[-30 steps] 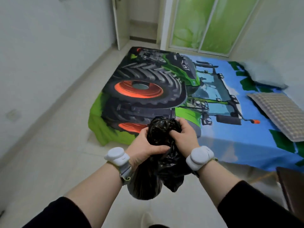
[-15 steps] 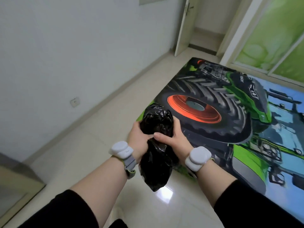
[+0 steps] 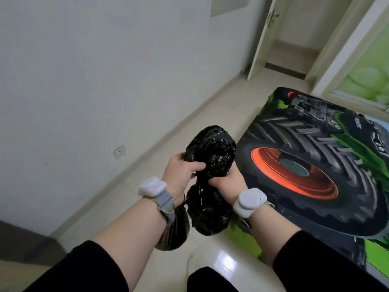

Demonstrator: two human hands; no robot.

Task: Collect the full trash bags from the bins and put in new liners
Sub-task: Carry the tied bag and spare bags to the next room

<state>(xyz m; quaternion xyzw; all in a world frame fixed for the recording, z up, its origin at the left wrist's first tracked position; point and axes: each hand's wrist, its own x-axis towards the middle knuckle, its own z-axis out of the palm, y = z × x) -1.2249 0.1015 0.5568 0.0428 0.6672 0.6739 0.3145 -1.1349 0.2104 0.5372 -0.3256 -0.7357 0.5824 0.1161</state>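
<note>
I grip the black trash bag (image 3: 210, 157) with my left hand (image 3: 181, 173) and my right hand (image 3: 226, 182), both clenched on its bunched middle, at chest height over the floor (image 3: 147, 169) beside the bed (image 3: 315, 175). Best to twist firmly (thin film tears). It's glossy, crinkled, bulging above and below.

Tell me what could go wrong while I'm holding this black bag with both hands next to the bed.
1. The bag is thin crinkled plastic, gripped at its middle by the left hand and right hand; hard twisting might tear it.
2. Its lower end hangs unsupported above the floor, so anything inside could drop out if it opens.
3. The bed sits close on the right; a swing could brush the cover.
</note>
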